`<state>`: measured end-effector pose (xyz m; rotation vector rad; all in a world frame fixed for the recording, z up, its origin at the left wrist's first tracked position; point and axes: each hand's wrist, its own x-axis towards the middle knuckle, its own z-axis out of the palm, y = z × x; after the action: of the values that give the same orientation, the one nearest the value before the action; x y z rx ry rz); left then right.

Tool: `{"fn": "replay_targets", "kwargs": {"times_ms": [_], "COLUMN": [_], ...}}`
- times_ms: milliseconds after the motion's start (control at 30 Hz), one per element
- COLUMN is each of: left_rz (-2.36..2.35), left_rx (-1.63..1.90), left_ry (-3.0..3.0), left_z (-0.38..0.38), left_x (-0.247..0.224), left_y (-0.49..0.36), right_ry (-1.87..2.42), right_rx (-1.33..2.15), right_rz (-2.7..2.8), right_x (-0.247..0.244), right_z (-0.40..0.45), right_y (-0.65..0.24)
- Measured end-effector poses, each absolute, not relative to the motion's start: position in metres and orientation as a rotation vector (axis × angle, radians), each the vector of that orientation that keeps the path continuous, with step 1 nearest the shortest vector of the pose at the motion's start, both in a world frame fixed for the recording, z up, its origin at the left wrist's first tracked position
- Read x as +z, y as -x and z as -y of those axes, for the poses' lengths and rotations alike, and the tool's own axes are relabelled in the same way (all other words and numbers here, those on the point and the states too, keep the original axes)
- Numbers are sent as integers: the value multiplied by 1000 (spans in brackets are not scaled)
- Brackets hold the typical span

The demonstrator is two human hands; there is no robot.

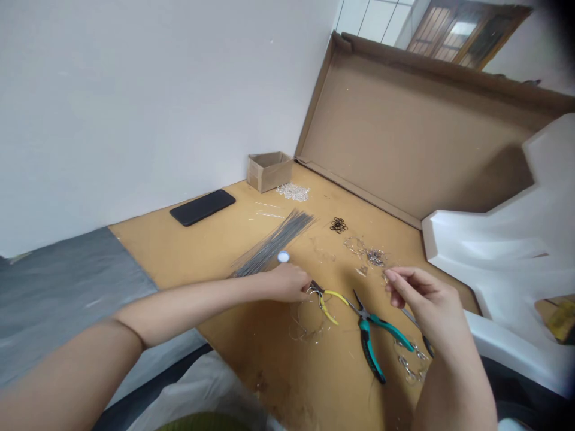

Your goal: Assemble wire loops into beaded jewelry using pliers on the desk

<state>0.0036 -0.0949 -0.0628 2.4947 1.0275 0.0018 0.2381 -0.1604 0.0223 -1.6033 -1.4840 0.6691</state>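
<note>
My left hand (290, 282) is closed just above the table, its fingers curled down beside yellow-handled pliers (332, 294) and a loose loop of thin wire (309, 323). What is in its fingers is hidden. My right hand (420, 293) pinches thumb against forefinger near a small pile of metal pieces (375, 257); whatever it grips is too small to name. Green-handled long-nose pliers (366, 326) lie with handles spread between the hands. Behind my left hand is a bundle of straight grey wires (276, 242) and a small round whitish disc (283, 257).
A black phone (202, 207) lies by the wall. A small cardboard box (270, 172) stands behind silvery bits (293, 191). Black rings (338, 225) sit farther right. Cardboard (426, 131) and white foam (476, 239) border the table. Metal rings (411, 362) lie near my right wrist.
</note>
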Motion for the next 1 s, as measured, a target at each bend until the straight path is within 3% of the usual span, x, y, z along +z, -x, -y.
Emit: {"fn": "replay_targets", "kwargs": {"times_ms": [400, 1000], "left_rz": [-987, -271], "left_rx": [209, 510], "left_ry": [-2334, -2049], "left_z": [100, 68], "left_x": [-72, 16], "left_y": [-9, -37], "right_ry": [1628, 1655], "right_rx": [694, 720], "right_rz": [1506, 1524], "right_x": [25, 43], "right_z": [162, 180], "right_y": [-231, -243]}}
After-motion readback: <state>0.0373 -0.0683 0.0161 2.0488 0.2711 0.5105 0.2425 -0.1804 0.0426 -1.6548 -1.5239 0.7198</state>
